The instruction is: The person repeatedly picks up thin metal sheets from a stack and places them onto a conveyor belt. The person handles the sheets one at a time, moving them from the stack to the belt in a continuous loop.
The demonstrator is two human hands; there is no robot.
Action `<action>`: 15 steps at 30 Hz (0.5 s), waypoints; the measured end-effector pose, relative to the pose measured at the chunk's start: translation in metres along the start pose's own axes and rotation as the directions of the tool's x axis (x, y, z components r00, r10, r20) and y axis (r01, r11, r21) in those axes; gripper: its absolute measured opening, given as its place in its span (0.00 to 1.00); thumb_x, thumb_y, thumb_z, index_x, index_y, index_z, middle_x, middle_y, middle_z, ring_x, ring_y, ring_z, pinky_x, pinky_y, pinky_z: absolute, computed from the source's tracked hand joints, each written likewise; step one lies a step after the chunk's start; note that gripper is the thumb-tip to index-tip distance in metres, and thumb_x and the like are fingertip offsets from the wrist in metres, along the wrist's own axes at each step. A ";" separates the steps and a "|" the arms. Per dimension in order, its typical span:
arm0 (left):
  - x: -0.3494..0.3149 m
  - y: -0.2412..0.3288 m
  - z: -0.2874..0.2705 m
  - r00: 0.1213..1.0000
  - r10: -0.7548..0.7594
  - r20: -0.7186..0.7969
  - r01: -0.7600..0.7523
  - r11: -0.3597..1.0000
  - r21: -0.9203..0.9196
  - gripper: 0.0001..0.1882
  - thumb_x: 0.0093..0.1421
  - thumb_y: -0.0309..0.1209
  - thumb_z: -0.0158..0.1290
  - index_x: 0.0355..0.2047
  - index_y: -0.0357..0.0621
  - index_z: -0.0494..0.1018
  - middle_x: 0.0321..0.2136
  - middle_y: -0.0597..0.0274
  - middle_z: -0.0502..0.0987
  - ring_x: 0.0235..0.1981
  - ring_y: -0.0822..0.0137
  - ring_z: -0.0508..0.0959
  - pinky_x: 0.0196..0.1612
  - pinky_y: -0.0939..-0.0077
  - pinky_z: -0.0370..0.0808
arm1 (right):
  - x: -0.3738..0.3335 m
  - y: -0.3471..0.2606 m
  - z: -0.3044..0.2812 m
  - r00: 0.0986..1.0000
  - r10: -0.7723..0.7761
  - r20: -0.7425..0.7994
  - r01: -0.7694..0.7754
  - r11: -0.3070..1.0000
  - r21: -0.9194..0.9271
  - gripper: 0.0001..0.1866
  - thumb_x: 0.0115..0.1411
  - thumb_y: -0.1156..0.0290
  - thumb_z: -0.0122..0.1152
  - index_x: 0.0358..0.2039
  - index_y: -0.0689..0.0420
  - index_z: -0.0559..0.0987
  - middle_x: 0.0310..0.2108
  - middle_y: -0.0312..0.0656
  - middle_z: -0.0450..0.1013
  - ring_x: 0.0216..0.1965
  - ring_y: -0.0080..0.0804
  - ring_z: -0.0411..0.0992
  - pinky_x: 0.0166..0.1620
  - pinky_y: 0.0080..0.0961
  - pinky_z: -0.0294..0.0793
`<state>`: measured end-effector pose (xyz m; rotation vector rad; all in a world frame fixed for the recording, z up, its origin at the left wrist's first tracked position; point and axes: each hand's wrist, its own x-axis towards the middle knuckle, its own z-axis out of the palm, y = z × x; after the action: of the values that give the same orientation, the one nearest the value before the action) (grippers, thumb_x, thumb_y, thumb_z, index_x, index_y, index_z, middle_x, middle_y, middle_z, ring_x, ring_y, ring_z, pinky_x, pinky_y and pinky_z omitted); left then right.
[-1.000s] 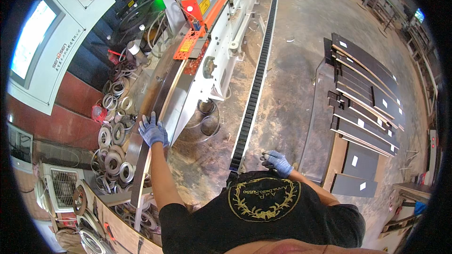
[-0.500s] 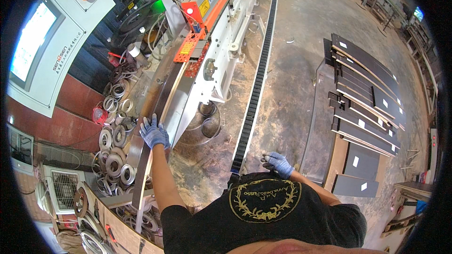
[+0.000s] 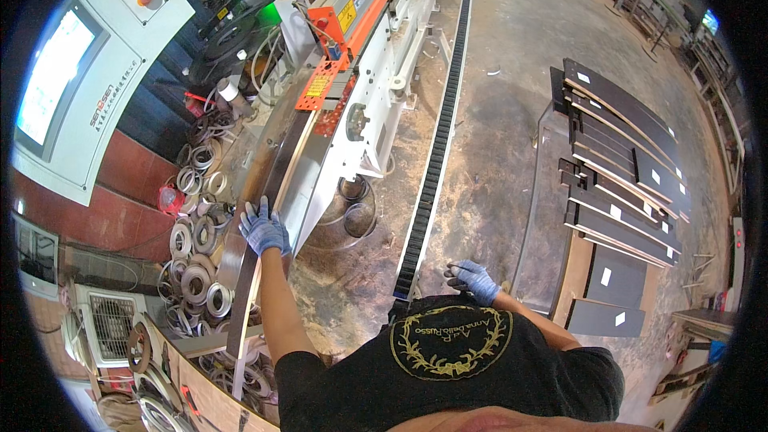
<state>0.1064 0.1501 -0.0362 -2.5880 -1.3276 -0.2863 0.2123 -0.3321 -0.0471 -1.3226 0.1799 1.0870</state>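
My left hand, in a blue glove, lies flat on a long dark panel that rests on edge against the white machine and runs toward its orange guard. Fingers are spread on the panel's surface. My right hand, also gloved blue, hangs free near my waist above the dusty floor, fingers loosely apart, holding nothing. It is close to the end of the black cable chain.
Several rolls of edge banding lie heaped left of the panel. A control cabinet with a lit screen stands at far left. A stack of dark panels rests on a low cart at right. Dusty concrete floor lies between.
My left hand has slid slightly along the panel, staying flat on it. My right hand has barely shifted. The view has tilted a little.
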 end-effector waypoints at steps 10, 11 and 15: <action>0.036 0.069 -0.006 0.997 -0.043 0.057 0.037 0.994 0.099 0.24 0.61 0.48 0.35 0.59 0.75 0.54 0.64 0.59 0.47 0.62 0.50 0.51 0.60 0.52 0.48 | 0.015 0.040 -0.038 0.962 -0.251 -0.109 0.254 0.967 0.017 0.12 0.56 0.65 0.59 0.37 0.59 0.77 0.30 0.34 0.74 0.28 0.20 0.68 0.31 0.18 0.68; 0.044 0.073 0.000 0.998 -0.059 0.038 0.055 0.994 0.097 0.24 0.61 0.49 0.35 0.59 0.77 0.54 0.63 0.59 0.48 0.62 0.50 0.51 0.60 0.52 0.49 | 0.008 0.036 -0.039 0.959 -0.255 -0.123 0.252 0.967 -0.040 0.12 0.56 0.64 0.59 0.37 0.59 0.78 0.29 0.34 0.74 0.29 0.20 0.68 0.33 0.18 0.69; 0.094 0.102 0.022 0.994 -0.060 0.094 0.048 0.991 0.124 0.26 0.60 0.53 0.36 0.60 0.79 0.51 0.62 0.59 0.51 0.60 0.52 0.54 0.57 0.52 0.55 | -0.008 0.047 -0.061 0.948 -0.131 -0.290 0.156 0.986 0.062 0.14 0.56 0.62 0.58 0.39 0.58 0.76 0.34 0.37 0.75 0.32 0.28 0.73 0.37 0.26 0.74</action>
<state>0.2454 0.1713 -0.0424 -2.4964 -1.4038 -0.0857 0.2019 -0.3943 -0.0929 -1.3901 0.3345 0.7547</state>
